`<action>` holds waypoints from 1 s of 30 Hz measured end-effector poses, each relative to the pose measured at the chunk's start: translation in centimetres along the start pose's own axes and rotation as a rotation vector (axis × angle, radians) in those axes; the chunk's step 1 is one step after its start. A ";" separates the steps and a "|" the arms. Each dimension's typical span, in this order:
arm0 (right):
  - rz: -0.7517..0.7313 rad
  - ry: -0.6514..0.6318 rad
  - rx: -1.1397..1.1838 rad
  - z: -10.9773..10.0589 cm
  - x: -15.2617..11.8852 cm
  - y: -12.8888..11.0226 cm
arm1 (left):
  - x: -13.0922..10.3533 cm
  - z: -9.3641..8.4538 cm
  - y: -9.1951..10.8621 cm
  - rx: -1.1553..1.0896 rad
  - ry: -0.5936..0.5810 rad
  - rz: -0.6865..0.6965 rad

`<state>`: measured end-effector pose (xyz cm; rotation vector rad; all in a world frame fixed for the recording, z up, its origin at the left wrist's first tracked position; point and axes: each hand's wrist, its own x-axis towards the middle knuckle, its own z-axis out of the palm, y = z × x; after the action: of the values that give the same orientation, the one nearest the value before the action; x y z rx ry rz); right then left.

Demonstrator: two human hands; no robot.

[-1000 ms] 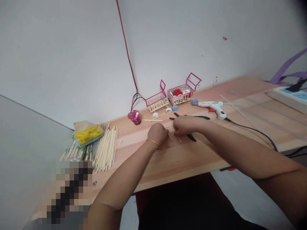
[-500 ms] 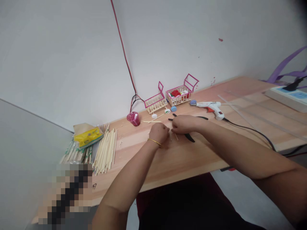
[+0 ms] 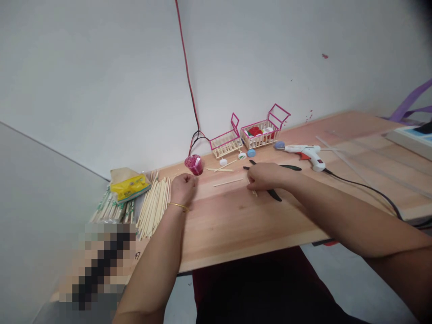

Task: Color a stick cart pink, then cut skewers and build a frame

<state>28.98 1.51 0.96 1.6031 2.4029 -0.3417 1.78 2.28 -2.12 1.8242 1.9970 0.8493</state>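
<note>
My left hand (image 3: pixel 183 189) is curled closed over the table, between the pink cup (image 3: pixel 194 165) and the loose wooden sticks (image 3: pixel 153 209). What its fingers hold, if anything, is hidden. Fingers bent together, my right hand (image 3: pixel 264 176) rests over a black plier-like tool (image 3: pixel 275 195), covering its middle. Its two handles spread out to the right. A short piece of stick (image 3: pixel 254 193) shows just below the right fingertips; I cannot tell whether they grip it. One thin stick (image 3: pixel 228 182) lies on the table between the hands.
Two small stick-built carts, one bare (image 3: pixel 225 146) and one loaded (image 3: pixel 260 135), stand by the wall. Bottle caps (image 3: pixel 251 153) lie in front. A white glue gun (image 3: pixel 307 153) with its cord is at right, beyond it a power strip (image 3: pixel 410 139). A yellow packet (image 3: pixel 130 184) lies left.
My left hand has moved left, away from the right hand toward the loose sticks, uncovering the thin stick on the table. My right hand stays over the black tool. The view has shifted slightly.
</note>
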 end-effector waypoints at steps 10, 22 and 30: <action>0.060 0.026 -0.005 -0.5 -0.2 1.0 | -0.6 2.0 -0.2 0.018 -0.019 0.139; 0.012 0.223 0.112 0.3 0.6 0.9 | -0.8 0.8 0.2 0.220 -0.041 0.059; -0.126 0.397 0.195 1.5 1.6 0.0 | 0.0 -3.5 -0.3 0.595 -0.022 -0.176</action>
<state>28.43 2.40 -0.94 1.7434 2.8544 -0.3129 -0.54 1.57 0.39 1.8723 2.5352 0.1836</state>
